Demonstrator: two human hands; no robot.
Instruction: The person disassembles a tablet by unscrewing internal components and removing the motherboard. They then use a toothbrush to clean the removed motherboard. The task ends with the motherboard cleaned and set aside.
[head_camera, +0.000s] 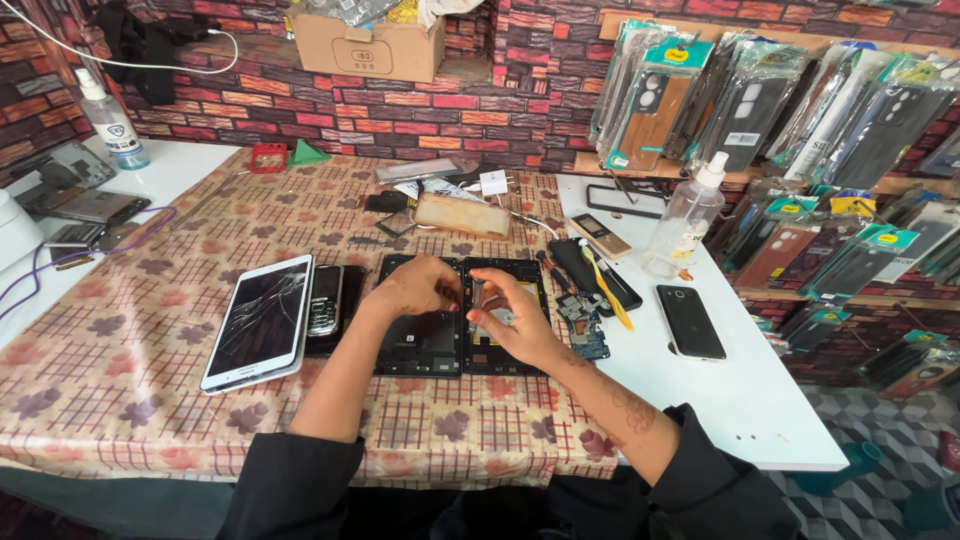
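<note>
Two hands meet over the opened tablet: left hand (415, 285) on the black back shell (420, 340), right hand (515, 320) pinching something small at the inner frame (505, 310). Cracked white tablet (258, 322) lies left of them. Disassembly looks well underway, reassembly not started.

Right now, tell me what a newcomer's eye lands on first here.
Both hands, left hand and right hand, meet over two opened black tablet halves at the table's middle. Left of them lies a white tablet with a cracked screen. Packaged phone cases crowd the brick wall at right.
</note>
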